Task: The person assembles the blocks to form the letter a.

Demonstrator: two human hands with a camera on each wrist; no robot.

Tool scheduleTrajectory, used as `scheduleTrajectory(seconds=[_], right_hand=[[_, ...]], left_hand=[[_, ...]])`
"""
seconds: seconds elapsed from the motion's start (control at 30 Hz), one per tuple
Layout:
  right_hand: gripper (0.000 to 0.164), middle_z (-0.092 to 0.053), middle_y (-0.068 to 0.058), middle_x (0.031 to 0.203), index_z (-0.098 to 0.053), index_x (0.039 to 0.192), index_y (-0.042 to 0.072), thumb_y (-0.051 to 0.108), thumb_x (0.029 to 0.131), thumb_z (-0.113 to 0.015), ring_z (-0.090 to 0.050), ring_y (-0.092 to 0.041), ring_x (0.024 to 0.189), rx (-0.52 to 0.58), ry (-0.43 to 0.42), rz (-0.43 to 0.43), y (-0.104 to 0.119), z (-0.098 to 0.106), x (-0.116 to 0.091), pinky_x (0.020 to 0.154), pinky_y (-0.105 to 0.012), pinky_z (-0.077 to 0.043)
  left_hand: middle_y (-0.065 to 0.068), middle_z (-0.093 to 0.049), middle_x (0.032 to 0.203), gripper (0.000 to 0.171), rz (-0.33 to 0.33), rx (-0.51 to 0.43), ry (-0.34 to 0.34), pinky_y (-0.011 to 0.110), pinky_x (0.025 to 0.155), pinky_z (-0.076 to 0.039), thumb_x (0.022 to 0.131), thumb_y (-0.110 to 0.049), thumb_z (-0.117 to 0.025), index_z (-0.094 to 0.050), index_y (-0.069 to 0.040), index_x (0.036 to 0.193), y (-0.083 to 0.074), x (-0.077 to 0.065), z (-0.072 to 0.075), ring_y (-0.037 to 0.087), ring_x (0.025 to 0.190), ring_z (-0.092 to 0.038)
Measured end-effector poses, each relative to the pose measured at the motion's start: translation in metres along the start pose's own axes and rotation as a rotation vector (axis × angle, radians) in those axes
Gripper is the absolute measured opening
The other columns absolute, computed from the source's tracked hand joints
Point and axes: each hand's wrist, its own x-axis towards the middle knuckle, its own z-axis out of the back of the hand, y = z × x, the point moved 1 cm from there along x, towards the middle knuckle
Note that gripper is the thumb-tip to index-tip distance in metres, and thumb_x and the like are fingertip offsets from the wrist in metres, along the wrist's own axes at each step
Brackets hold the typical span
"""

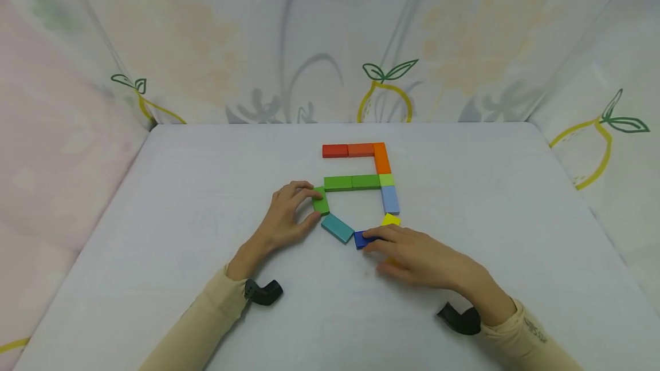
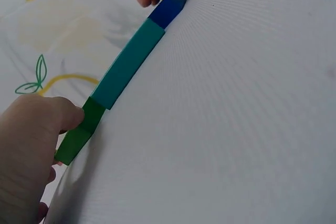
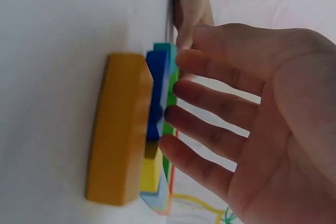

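My left hand (image 1: 286,213) holds a green block (image 1: 321,201) between its thumb and fingers; in the left wrist view the thumb rests against that block's side. Right beside it a teal block (image 1: 337,228) slants toward a dark blue block (image 1: 360,240). Over the blue one lies my right hand (image 1: 423,256), its fingertips at the block's top and its fingers loosely extended, as the right wrist view shows. A yellow-orange block (image 3: 115,129) lies on the table below this hand, mostly hidden in the head view. Partly covered by the fingers is a yellow block (image 1: 391,220).
Farther back, the line of blocks continues: a light blue block (image 1: 390,200), a small light green block (image 1: 386,180), two green blocks (image 1: 352,182), an orange block (image 1: 381,158) and two red blocks (image 1: 348,150). All lie flat on the white table (image 1: 206,188). Behind hangs a printed cloth (image 1: 330,39).
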Motion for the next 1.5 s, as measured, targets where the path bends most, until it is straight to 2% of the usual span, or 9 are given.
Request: scheduleTrajectory(seconds=[0.1,0.23,0.33,0.47,0.57,0.9,1.1,1.27,1.5], right_hand=[[0.029,-0.056,0.003,0.128,-0.06,0.12,0.018,0.028,0.092,-0.06,-0.054,-0.013,0.117,-0.002,-0.038,-0.026,-0.004,0.007,-0.003,0.094,-0.035,-0.049],[0.024,-0.062,0.006,0.108,-0.064,0.112,0.016,0.025,0.09,-0.064,-0.059,-0.006,0.093,-0.008,-0.079,-0.084,-0.009,0.015,-0.007,0.079,-0.026,-0.052],[0.022,-0.06,0.007,0.103,-0.064,0.109,0.018,0.024,0.088,-0.067,-0.056,-0.004,0.082,0.025,-0.05,-0.128,-0.012,0.016,-0.011,0.073,-0.023,-0.051],[0.023,-0.056,0.011,0.105,-0.063,0.108,0.022,0.025,0.086,-0.069,-0.054,-0.004,0.082,0.066,0.011,-0.144,-0.015,0.009,-0.017,0.075,-0.022,-0.05],[0.023,-0.054,0.012,0.103,-0.063,0.107,0.023,0.023,0.085,-0.07,-0.054,-0.002,0.083,0.082,0.022,-0.136,-0.018,0.004,-0.022,0.076,-0.022,-0.051],[0.024,-0.054,0.014,0.097,-0.062,0.105,0.022,0.023,0.084,-0.072,-0.051,0.001,0.076,0.113,0.006,-0.195,-0.036,0.006,-0.033,0.07,-0.018,-0.048],[0.025,-0.053,0.014,0.093,-0.062,0.106,0.022,0.027,0.084,-0.071,-0.049,0.001,0.072,0.094,-0.032,-0.261,-0.048,0.008,-0.034,0.064,-0.017,-0.045],[0.026,-0.053,0.012,0.089,-0.061,0.106,0.021,0.027,0.084,-0.072,-0.048,-0.002,0.071,0.063,-0.073,-0.311,-0.055,0.008,-0.033,0.063,-0.018,-0.044],[0.026,-0.053,0.011,0.088,-0.061,0.107,0.02,0.026,0.084,-0.071,-0.048,-0.004,0.071,0.065,-0.087,-0.353,-0.06,0.009,-0.034,0.062,-0.019,-0.044]], left_hand=[[0.006,-0.052,0.126,0.031,-0.005,-0.006,0.002,0.052,0.102,-0.028,0.085,-0.026,-0.066,-0.062,-0.018,0.114,0.0,0.0,0.001,0.024,0.123,-0.044],[0.009,-0.048,0.132,0.031,-0.034,-0.001,0.003,0.053,0.101,-0.028,0.084,-0.026,-0.066,-0.061,-0.019,0.114,0.0,0.002,0.002,0.025,0.127,-0.04],[0.01,-0.041,0.14,0.034,-0.127,0.021,0.033,0.056,0.104,-0.025,0.084,-0.029,-0.065,-0.061,-0.021,0.117,-0.002,0.002,0.002,0.029,0.135,-0.031],[0.006,-0.041,0.145,0.036,-0.278,0.029,0.084,0.055,0.107,-0.022,0.084,-0.032,-0.066,-0.063,-0.025,0.12,-0.007,0.0,0.002,0.033,0.14,-0.024],[0.002,-0.047,0.142,0.033,-0.327,0.022,0.092,0.053,0.105,-0.024,0.084,-0.031,-0.067,-0.065,-0.027,0.117,-0.008,-0.001,0.002,0.033,0.14,-0.027],[-0.001,-0.057,0.132,0.029,-0.306,-0.083,0.12,0.052,0.102,-0.027,0.086,-0.023,-0.067,-0.065,-0.025,0.114,-0.002,-0.002,-0.002,0.031,0.135,-0.036],[0.0,-0.059,0.129,0.029,-0.315,-0.136,0.138,0.052,0.107,-0.027,0.086,-0.021,-0.067,-0.066,-0.021,0.115,0.0,-0.002,-0.002,0.034,0.135,-0.036],[0.002,-0.058,0.13,0.029,-0.32,-0.187,0.165,0.045,0.113,-0.025,0.087,-0.02,-0.067,-0.066,-0.019,0.116,0.0,-0.002,-0.001,0.034,0.136,-0.035],[0.002,-0.058,0.13,0.028,-0.308,-0.202,0.176,0.042,0.114,-0.026,0.087,-0.02,-0.066,-0.066,-0.019,0.115,0.0,-0.002,-0.001,0.032,0.137,-0.034]])
